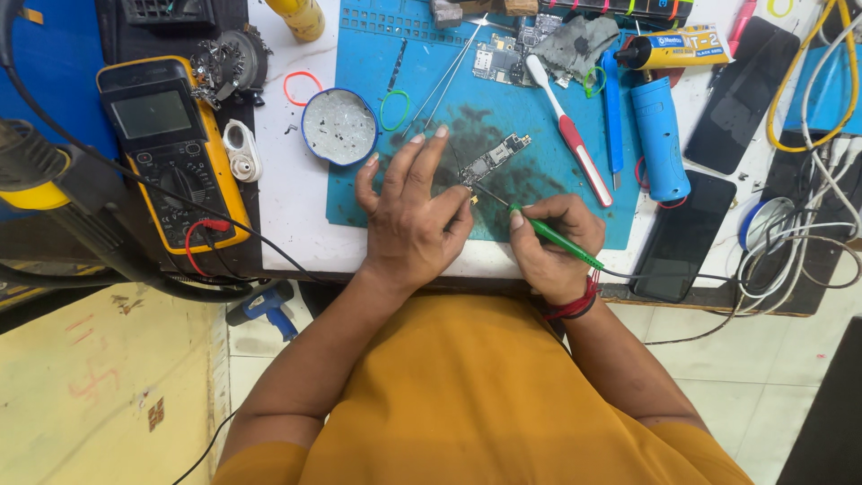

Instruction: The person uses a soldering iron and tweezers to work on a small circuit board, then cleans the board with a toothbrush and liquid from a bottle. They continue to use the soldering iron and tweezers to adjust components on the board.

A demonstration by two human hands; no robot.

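A small phone circuit board [493,160] lies on a stained blue work mat [368,63]. My left hand [411,216] rests flat on the mat with fingers spread, its fingertips just left of the board, holding nothing that I can see. My right hand [552,247] grips a thin green-handled soldering iron [548,235] like a pen. Its metal tip points up-left and touches the mat edge of the board near my left thumb. A cable runs from the iron off to the right.
A yellow multimeter [166,144] sits at the left beside a round blue tin [338,127]. A red-and-white toothbrush [566,126], a blue cylinder tool [658,135], two dark phones [682,235] and a tangle of cables [808,233] lie to the right.
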